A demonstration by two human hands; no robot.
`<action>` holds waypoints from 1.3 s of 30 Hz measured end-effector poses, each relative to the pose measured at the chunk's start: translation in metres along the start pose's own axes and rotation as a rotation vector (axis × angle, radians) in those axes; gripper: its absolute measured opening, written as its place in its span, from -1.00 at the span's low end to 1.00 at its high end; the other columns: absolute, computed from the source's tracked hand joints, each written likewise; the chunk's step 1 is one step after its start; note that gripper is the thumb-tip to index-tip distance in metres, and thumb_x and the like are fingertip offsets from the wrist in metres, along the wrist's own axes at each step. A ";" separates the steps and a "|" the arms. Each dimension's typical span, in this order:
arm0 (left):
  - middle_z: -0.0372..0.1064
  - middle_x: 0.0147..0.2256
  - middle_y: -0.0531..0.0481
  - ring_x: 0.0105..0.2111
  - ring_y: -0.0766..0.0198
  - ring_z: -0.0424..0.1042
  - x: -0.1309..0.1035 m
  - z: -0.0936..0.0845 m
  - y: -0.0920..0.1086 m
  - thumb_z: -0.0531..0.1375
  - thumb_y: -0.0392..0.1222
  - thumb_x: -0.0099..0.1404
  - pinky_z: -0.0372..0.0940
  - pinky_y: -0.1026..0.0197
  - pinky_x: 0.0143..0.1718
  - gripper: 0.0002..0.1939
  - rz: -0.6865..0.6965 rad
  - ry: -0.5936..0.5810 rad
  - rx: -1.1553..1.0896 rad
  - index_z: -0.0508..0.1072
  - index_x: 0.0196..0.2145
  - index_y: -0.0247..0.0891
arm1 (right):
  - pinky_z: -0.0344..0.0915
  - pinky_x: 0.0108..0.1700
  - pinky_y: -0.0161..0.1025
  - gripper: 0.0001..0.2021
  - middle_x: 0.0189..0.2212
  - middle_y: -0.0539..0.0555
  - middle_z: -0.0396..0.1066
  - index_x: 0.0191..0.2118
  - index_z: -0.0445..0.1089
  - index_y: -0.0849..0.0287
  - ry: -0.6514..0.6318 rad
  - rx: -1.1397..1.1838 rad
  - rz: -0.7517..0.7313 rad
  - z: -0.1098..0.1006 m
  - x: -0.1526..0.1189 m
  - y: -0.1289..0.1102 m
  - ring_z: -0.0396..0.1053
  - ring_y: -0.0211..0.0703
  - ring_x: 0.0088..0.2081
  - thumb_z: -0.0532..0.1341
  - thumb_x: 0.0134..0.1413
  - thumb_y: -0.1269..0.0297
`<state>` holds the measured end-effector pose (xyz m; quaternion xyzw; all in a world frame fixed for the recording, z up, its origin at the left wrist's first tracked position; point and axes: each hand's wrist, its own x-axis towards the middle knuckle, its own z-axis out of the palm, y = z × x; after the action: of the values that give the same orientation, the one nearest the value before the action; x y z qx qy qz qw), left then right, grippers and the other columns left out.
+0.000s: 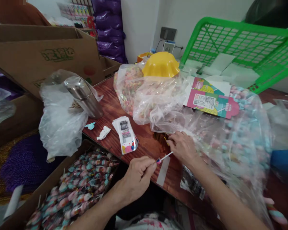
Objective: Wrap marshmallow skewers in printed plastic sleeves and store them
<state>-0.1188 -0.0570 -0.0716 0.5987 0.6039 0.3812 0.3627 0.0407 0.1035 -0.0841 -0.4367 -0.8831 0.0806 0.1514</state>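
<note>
My left hand [139, 174] pinches the small pink and blue end of a thin item with a white stick [166, 156], over the front edge of the reddish wooden table [144, 137]. The stick points up and right toward my right hand [182, 147]. That hand's fingers are pressed together at a small bunch of gold ties [161, 139] on the table. A stack of printed cards [126, 135] lies to the left of the hands. Under the stick, a pale strip [163, 171] is stuck to the table.
Left: a steel flask [84, 97], plastic bag [60, 118], cardboard box [45, 60] and a box of wrapped candies [74, 188]. Behind and right: filled clear bags [158, 99], a yellow bowl [161, 65], printed packaging [211, 100] and a green basket [240, 35]. A person's shoulder [19, 12] shows at back left.
</note>
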 end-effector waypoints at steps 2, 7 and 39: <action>0.03 -0.57 0.12 -0.51 0.40 0.07 -0.002 0.000 -0.002 -0.05 -0.17 0.40 -0.02 0.28 -0.43 -0.62 -0.020 0.010 -0.058 0.11 -0.59 -0.27 | 0.12 -0.23 -0.12 -0.84 -0.40 0.17 0.40 -0.48 0.44 0.13 0.001 -0.044 0.010 0.008 0.001 -0.005 0.29 -0.02 -0.24 0.17 0.06 0.31; 0.11 -0.56 0.10 -0.51 0.39 0.12 -0.004 0.000 -0.007 0.01 -0.12 0.36 0.04 0.31 -0.44 -0.63 -0.102 0.014 -0.246 0.24 -0.58 -0.29 | 0.08 -0.23 -0.14 -0.83 -0.40 0.15 0.40 -0.48 0.39 0.15 0.015 -0.031 -0.007 0.013 -0.002 -0.005 0.27 -0.04 -0.26 0.11 0.08 0.39; 0.38 -0.57 0.03 -0.67 0.48 0.28 0.000 0.018 -0.006 0.26 -0.07 0.13 0.12 0.41 -0.63 -0.73 -0.430 0.126 -0.797 0.49 -0.51 -0.37 | 0.17 -0.21 -0.21 -0.85 -0.40 0.07 0.43 -0.42 0.45 0.14 -0.015 0.077 -0.006 -0.014 -0.072 0.029 0.34 -0.13 -0.29 0.15 0.09 0.37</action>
<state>-0.1056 -0.0564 -0.0850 0.2488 0.5416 0.5355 0.5983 0.1083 0.0635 -0.0933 -0.4274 -0.8817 0.1174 0.1618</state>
